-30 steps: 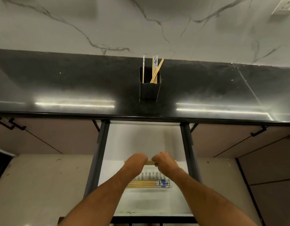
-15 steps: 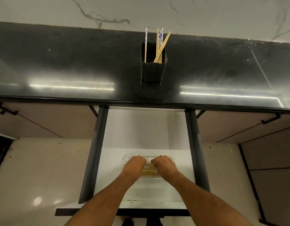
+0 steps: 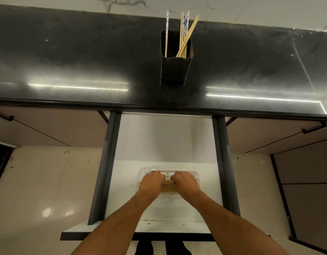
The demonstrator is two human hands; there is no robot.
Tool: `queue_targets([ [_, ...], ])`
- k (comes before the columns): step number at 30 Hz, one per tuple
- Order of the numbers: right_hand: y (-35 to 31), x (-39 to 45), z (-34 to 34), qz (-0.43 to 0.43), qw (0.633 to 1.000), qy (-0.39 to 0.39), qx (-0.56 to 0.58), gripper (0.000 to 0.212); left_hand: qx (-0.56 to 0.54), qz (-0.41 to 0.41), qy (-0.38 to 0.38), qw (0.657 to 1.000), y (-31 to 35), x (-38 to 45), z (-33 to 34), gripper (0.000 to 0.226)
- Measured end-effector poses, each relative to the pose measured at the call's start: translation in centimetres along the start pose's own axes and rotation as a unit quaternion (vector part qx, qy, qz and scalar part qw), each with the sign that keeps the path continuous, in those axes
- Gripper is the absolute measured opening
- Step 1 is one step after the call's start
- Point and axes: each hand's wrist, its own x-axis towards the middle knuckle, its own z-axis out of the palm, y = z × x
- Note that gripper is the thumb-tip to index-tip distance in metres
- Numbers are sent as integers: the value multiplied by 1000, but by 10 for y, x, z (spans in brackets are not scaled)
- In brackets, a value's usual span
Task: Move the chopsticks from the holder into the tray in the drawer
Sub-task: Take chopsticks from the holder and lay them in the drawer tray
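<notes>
While both forearms reach down into the open drawer (image 3: 159, 144), the left hand (image 3: 151, 183) and right hand (image 3: 186, 183) sit knuckles-up inside the clear tray (image 3: 140, 178), which lies on the drawer's white floor toward its front half. Fingers of both hands are curled under; between the two hands a bundle of wooden chopsticks (image 3: 168, 187) lies crosswise in the tray, and each hand covers one end of it. Whether the fingers actually clamp the bundle or only press on it cannot be told from this angle.

Beyond the drawer's back edge, on the black countertop (image 3: 67, 61), stands the dark square holder (image 3: 175, 69), roughly in line with the drawer's centre. Remaining chopsticks in holder (image 3: 184, 34): one patterned stick upright at its left side, several more at its right side, plain wooden ones leaning rightward. Cabinet handles (image 3: 313, 128) flank the drawer on either side, below the countertop edge.
</notes>
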Motion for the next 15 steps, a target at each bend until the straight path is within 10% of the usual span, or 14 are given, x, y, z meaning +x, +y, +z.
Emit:
queue_targets([
  [15, 10, -8, -1, -10, 1000, 18, -23, 35, -55, 2, 77, 996, -7, -8, 5, 43],
])
